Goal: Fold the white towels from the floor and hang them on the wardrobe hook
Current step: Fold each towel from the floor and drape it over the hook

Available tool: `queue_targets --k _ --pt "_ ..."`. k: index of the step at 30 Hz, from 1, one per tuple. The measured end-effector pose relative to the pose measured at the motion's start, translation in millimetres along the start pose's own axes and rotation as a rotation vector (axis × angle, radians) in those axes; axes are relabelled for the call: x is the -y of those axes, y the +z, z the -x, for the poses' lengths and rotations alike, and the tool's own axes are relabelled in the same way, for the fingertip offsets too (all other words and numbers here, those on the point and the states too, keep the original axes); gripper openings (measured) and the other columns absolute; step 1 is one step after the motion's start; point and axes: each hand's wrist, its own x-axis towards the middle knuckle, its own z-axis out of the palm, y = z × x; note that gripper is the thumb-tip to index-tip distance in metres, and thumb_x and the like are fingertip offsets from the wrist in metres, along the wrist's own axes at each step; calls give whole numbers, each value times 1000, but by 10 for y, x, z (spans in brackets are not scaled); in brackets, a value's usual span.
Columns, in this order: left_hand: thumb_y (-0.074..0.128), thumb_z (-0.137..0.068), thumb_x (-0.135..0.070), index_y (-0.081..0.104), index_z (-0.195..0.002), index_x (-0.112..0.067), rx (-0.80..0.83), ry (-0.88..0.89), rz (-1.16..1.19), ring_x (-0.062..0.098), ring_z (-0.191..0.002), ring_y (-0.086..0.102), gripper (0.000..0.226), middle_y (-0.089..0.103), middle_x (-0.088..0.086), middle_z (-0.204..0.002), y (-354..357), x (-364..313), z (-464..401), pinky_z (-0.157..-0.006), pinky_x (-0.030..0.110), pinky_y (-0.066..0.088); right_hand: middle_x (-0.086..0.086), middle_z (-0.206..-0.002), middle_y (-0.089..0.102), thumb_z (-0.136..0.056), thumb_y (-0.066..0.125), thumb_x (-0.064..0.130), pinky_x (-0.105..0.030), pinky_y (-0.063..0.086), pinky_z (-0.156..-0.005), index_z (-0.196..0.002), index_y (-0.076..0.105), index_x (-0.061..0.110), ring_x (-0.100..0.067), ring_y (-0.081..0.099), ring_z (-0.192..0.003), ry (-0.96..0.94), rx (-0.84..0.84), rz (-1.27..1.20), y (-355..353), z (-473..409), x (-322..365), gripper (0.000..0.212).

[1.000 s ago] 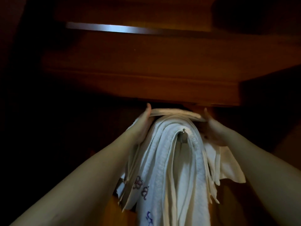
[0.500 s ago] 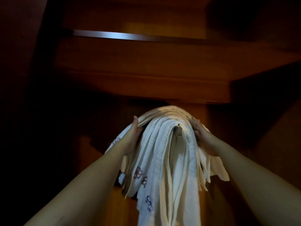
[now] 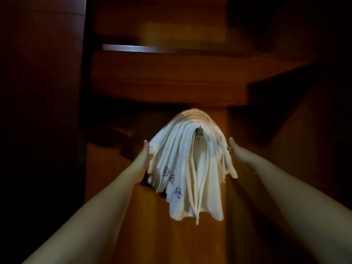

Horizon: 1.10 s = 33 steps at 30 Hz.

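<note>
Inside a dim wooden wardrobe (image 3: 57, 111), a dark side panel fills the left edge, with shadowed open space between it and the person's raised left forearm. The left hand (image 3: 143, 159) lies flat against the left side of the white towels (image 3: 190, 164), its grip wide, fingers straight and thumb tip up at the cloth's upper edge. The stack of folded towels is draped over a small metal hook (image 3: 200, 128) on the orange-brown back panel (image 3: 190, 241), its layers fanning down on both sides and its lower hems hanging free; purple embroidery shows on the left-hand layers. The right hand (image 3: 236, 151) is at the stack's right edge, fingers straight, grip wide, touching or just beside the cloth. Above the towels runs a wooden shelf (image 3: 171, 80), and over that a pale metal rail (image 3: 137, 48). To the right, the wardrobe falls into deep shadow.
</note>
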Motion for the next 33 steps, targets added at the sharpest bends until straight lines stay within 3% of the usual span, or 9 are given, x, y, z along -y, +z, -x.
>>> queue_targets --k 3,7,10,12,15,17,19,24,33 --pt "10 -88 -83 66 -125 -20 117 -2 -25 18 -132 45 92 56 -7 -138 -15 15 487 -105 35 36 -11 -155 46 -96 8 75 -54 25 -118 -147 50 20 -33 39 -145 -10 -40 5 39 438 25 86" --pt "15 -96 -75 58 -140 -18 129 29 -2 24 -144 37 84 56 6 -145 57 138 1098 -121 49 10 -11 -152 49 -98 10 73 -55 27 -120 -143 54 20 -31 42 -143 5 -92 36 201 1204 -62 83" --pt "26 -101 -65 69 -118 -17 123 24 -28 22 -126 52 66 63 8 -135 175 197 1633 -116 44 23 -10 -154 48 -101 14 68 -51 26 -118 -144 54 20 -30 42 -143 37 -57 107 333 1844 -191 76" --pt "42 -104 -51 66 -122 -15 151 3 -78 24 -120 57 47 65 10 -128 258 265 1950 -113 41 33 -10 -154 47 -105 23 61 -43 31 -115 -146 52 17 -28 45 -141 16 -8 232 385 2254 -301 66" --pt "64 -97 -34 67 -116 -17 243 29 -300 20 -118 60 26 68 -1 -114 391 492 2359 -83 27 44 -7 -155 45 -104 43 55 -37 39 -108 -148 48 17 -25 47 -138 16 57 465 405 2854 -583 59" --pt "70 -93 -35 64 -120 -21 320 56 -462 13 -113 59 31 64 -8 -117 512 684 2607 -76 20 41 -5 -158 40 -102 49 53 -38 40 -111 -151 45 20 -24 44 -141 23 98 553 367 3239 -840 59" --pt "71 -92 -39 58 -133 -22 372 66 -564 10 -116 53 46 57 -9 -127 666 879 2814 -79 20 40 -3 -160 38 -101 51 52 -38 40 -112 -152 43 22 -23 42 -142 33 138 574 289 3608 -1132 59" --pt "65 -94 -44 56 -136 -25 598 98 -741 17 -130 49 47 52 -3 -141 1272 1563 3294 -96 33 43 0 -159 39 -100 52 53 -33 37 -112 -151 42 24 -19 43 -142 141 206 590 55 4422 -2019 60" --pt "61 -96 -43 51 -139 -24 1004 -13 -858 17 -134 44 48 45 -1 -148 3150 2808 4320 -98 31 40 -3 -154 47 -99 55 49 -26 30 -107 -148 49 19 -22 42 -141 524 240 583 -726 5891 -3894 57"
